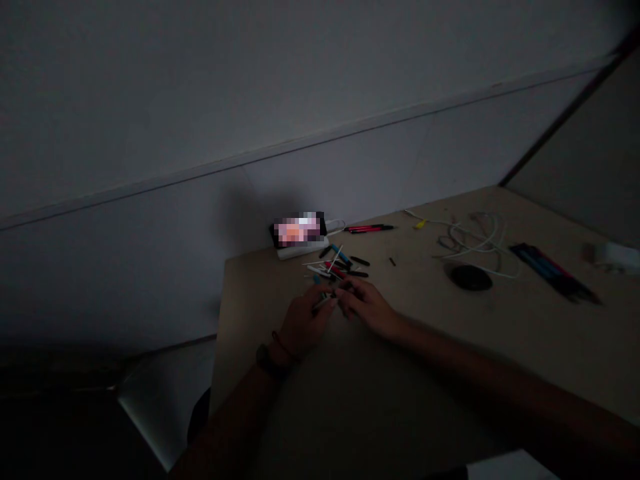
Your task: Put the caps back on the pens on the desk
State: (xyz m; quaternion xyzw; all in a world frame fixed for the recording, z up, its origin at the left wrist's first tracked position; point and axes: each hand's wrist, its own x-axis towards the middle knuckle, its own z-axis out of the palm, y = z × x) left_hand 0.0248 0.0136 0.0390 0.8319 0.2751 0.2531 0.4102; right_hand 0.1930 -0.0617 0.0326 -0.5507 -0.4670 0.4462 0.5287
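Note:
The view is dim. My left hand (304,321), with a watch and a red band at its wrist, has its fingers closed around a small light-coloured piece (324,301). Close against it on the right, my right hand (364,303) is pinched at the same spot, its fingertips meeting those of the left; what they hold is too small and dark to name. Just beyond the hands lies a loose pile of pen parts: a blue piece (341,255), a red piece (335,270), black pieces (360,261) and thin white sticks.
Behind the pile a lit phone (299,230) leans on a white block (303,249) by the wall. Red-and-black pens (370,229) lie beside it. Farther right are white cables (493,233), a black mouse (471,277) and a dark pack (553,270).

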